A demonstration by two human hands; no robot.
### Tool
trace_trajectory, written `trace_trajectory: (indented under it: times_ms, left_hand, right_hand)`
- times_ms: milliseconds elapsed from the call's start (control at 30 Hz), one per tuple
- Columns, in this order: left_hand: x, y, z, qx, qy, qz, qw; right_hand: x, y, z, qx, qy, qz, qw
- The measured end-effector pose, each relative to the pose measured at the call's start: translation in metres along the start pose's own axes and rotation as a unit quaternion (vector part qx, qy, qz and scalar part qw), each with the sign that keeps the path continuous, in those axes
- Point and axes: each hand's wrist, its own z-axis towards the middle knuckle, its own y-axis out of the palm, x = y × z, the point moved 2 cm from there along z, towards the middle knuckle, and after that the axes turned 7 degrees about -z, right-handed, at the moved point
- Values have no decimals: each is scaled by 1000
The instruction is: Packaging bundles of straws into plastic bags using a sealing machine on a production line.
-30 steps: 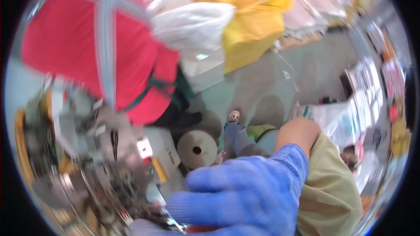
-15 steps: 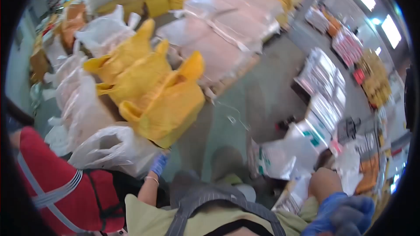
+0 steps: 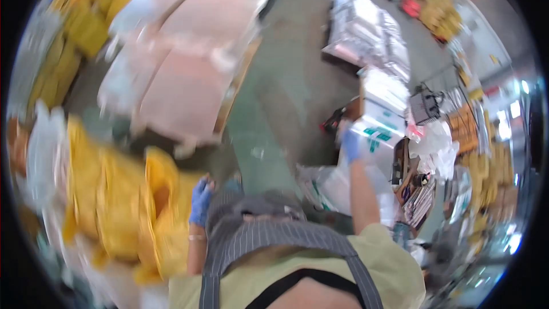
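My left hand (image 3: 201,201), in a blue glove, hangs by my apron (image 3: 280,240), close to the right side of the yellow sacks (image 3: 123,194). Its fingers are smeared and nothing shows in them. My right arm stretches forward. The blue-gloved right hand (image 3: 350,144) is at the left edge of a stack of white plastic-wrapped packages (image 3: 377,129) with green print. Blur hides its fingers, and I cannot tell whether it touches them. Below that hand lies a clear plastic-wrapped bundle (image 3: 331,186).
Large pinkish wrapped stacks (image 3: 186,94) stand on a pallet ahead to the left. Silvery wrapped bundles (image 3: 366,28) lie farther off. To the right are a dark basket (image 3: 426,106), white plastic bags (image 3: 437,146) and an orange-brown box (image 3: 462,129). Green-grey floor (image 3: 257,114) runs between the stacks.
The view has swung right, so the yellow sacks sit farther left and the person in red is out of view. My right hand has gone from the lower right corner forward to the white packages.
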Motion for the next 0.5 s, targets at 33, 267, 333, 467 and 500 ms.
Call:
trace_trajectory:
  times_ms: [33,267,333,467,500]
  left_hand:
    - [18,17,47,-37,13,3,999]
    - [220,239,296,-296,176,108,932]
    - [283,354,334,-358,250,87,896]
    - [287,496,447,-509,271,117,808]
    - [282,504,465,-522,280,166,788]
  right_hand:
    - [15,83,-104,-316,105,-50,942]
    - [-120,125,-240,-100,315,98,939]
    - [-129,163,-191,-65,352,117,927]
    - [-42,309,-16,51,375,209,902]
    - [-53,338,21,0,407,245,880]
